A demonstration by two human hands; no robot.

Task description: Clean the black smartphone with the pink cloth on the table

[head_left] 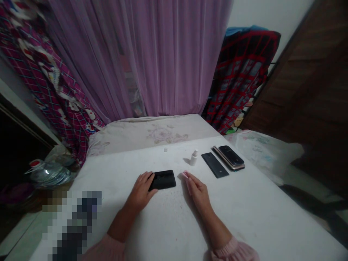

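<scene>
A black smartphone (164, 179) lies flat on the white table cover. My left hand (140, 191) grips its left end, fingers along the far edge and thumb at the near edge. To the right of it, my right hand (199, 193) pinches a small pink cloth (186, 174) a little above the cover, apart from the phone. Just beyond that hand stands a small white spray bottle (194, 158). A dark phone (215, 165) lies at its right, beside a stack of phones (231, 156).
A small pale square piece (165, 149) rests on the white cover (114, 181) behind the phone. Purple curtains (174, 58) hang beyond the far edge. A red-capped clear container (38, 170) stands at the left, off the table. One patch at lower left is pixelated.
</scene>
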